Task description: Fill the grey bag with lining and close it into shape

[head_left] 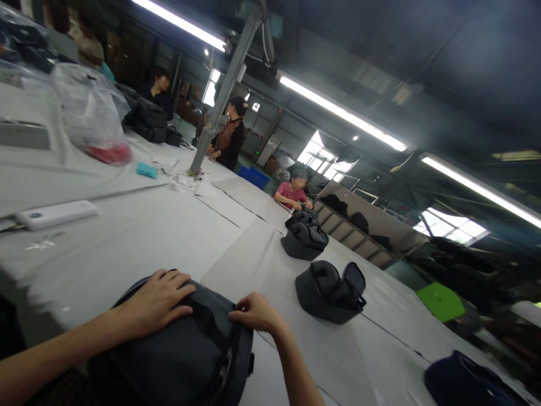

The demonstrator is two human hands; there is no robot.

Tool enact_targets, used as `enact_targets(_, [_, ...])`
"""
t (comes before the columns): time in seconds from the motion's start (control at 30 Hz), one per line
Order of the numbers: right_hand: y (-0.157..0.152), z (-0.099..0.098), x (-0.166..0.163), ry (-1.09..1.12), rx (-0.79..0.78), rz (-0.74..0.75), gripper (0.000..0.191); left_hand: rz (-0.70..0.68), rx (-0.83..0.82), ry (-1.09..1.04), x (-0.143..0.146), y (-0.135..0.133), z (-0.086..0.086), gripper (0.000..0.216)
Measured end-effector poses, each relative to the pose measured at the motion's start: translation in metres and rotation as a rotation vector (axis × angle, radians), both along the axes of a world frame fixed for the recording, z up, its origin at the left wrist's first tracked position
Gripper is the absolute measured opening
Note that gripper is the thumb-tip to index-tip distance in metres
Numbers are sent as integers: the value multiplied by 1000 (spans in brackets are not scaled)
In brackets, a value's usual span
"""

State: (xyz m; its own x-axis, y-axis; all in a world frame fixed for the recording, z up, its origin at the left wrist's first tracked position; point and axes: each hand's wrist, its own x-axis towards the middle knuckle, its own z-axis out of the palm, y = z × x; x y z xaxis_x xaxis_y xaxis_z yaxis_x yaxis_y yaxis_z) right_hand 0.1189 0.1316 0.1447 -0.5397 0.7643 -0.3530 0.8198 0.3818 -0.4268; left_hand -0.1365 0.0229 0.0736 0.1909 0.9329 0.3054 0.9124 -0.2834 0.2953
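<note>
A dark grey zippered bag lies close in front of me at the table's near edge. My left hand rests flat on top of it, fingers spread. At the bag's far right edge, my right hand pinches the rim beside the zipper with thumb and fingers; whether it holds a zipper pull or the fabric is too small to tell. Farther right stands an open dark grey bag with its lid flap up, and beyond it sits another dark bag.
A long white-covered table stretches away. On it are a white power bank, a clear plastic bag, a teal packet and a navy bag. A metal post rises from the table. Several people work farther off.
</note>
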Motion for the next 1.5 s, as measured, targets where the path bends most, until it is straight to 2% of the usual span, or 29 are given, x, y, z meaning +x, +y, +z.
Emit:
enact_targets(0.13, [-3, 2, -11, 50, -31, 17, 19, 67, 36, -52, 1, -5, -3, 27])
enact_targets(0.2, [-3, -2, -12, 77, -39, -12, 22, 91, 47, -84, 0, -5, -7, 28])
enact_targets(0.33, [-5, -7, -10, 152, 3, -101, 15, 93, 64, -98, -3, -5, -13, 27])
enact_targets(0.5, [-35, 6, -9, 379, 201, -240, 20, 158, 18, -148, -9, -1, -9, 24])
enact_targets(0.6, [-70, 10, -9, 581, 363, -173, 17, 183, -51, -204, -14, -2, -4, 24])
enact_targets(0.67, [-92, 4, -8, 702, 530, -94, 15, 188, -76, -222, -15, -3, -2, 25])
enact_targets(0.73, [-105, -6, -4, 768, 621, -103, 15, 175, -79, -233, -13, -5, -2, 26])
enact_targets(0.77, [-108, -13, -1, 783, 600, -164, 15, 165, -80, -238, -11, -5, -2, 26])
enact_targets(0.9, [-95, -40, 17, 796, 298, -543, 34, 156, -94, -208, 1, -4, -8, 26])
enact_targets(0.97, [-85, -50, 25, 807, 251, -618, 42, 166, -94, -162, 7, -1, -7, 28])
enact_targets(1.03, [-78, -52, 28, 825, 239, -631, 43, 155, -126, -128, 10, 3, 3, 34])
enact_targets(1.1, [-76, -46, 26, 853, 222, -606, 37, 104, -174, -143, 11, 12, 23, 41])
enact_targets(1.17, [-77, -34, 20, 867, 233, -534, 31, -15, -208, -203, 17, 26, 49, 40])
enact_targets(1.27, [-82, -22, 14, 859, 316, -387, 24, -391, -377, -241, 35, 51, 76, 28])
enact_targets(1.33, [-85, -23, 17, 871, 389, -307, 21, -611, -567, -201, 52, 67, 77, 24])
enact_targets(1.37, [-85, -27, 20, 883, 421, -285, 20, -669, -642, -182, 60, 74, 72, 24])
enact_targets(1.5, [-83, -50, 36, 883, 451, -323, 19, -697, -731, -222, 80, 86, 37, 24])
